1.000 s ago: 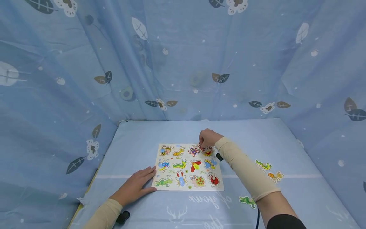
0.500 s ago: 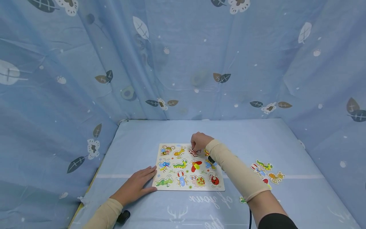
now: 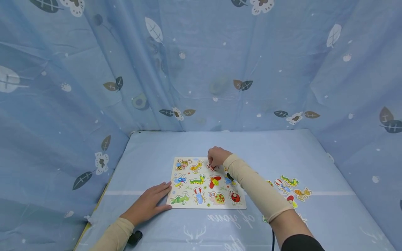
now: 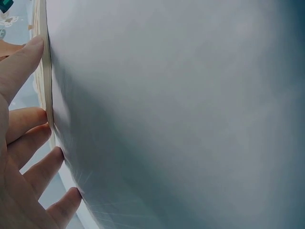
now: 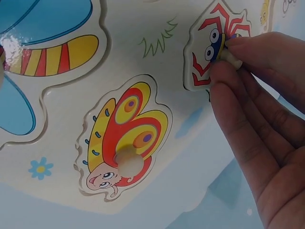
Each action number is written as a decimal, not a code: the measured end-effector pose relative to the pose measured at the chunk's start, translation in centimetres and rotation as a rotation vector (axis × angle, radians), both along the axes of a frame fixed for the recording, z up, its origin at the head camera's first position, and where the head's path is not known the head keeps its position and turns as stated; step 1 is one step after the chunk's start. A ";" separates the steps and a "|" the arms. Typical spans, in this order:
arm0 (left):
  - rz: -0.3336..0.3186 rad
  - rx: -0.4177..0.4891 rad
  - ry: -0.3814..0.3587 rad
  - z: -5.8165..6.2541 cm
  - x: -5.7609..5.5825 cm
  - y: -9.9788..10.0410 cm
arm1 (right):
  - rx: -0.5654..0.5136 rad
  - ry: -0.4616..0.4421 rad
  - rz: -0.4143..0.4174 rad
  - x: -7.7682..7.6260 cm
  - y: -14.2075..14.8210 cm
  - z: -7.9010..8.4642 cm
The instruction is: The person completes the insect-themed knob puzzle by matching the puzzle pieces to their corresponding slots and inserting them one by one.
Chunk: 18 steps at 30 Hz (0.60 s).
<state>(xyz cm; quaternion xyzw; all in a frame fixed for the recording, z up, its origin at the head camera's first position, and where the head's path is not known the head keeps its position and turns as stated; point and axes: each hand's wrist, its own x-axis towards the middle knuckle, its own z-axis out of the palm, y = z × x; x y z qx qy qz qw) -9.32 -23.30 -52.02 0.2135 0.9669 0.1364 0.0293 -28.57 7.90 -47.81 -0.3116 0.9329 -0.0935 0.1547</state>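
A wooden peg puzzle board [image 3: 188, 191] with colourful insect pictures lies flat on the table. In the head view my left hand [image 3: 150, 202] is at its left edge, fingers spread; the left wrist view shows those fingertips [image 4: 71, 200] along the board's side. My right hand [image 3: 217, 156] is over the board's back row. Its thumb and index finger pinch the peg of a spider puzzle piece [image 5: 214, 36], which sits right at the spider's place. Nearby, a red and yellow butterfly piece [image 5: 114, 124] with a pale peg lies in its cutout.
Loose pieces lie on the table right of the board: a caterpillar [image 3: 289, 180], a beetle [image 3: 283, 186], a striped yellow insect [image 3: 303, 194] and a red-winged fly [image 3: 291, 201]. The right forearm [image 3: 257, 186] partly covers others. Blue patterned curtains [image 3: 201, 69] surround the table.
My right hand has moved left with the spider piece, from above the butterfly to the spider's place. More loose pieces show beside the forearm. The left hand has stayed still.
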 end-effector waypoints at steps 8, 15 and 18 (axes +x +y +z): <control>-0.006 0.009 0.006 0.0 0.1 0.1 | -0.032 -0.020 -0.031 0.8 0.0 0.3; 0.013 -0.012 -0.007 0.0 0.0 0.2 | -0.039 -0.017 -0.037 1.1 0.2 0.5; 0.017 -0.018 -0.011 0.0 0.0 0.2 | -0.046 -0.021 -0.036 0.7 0.3 0.3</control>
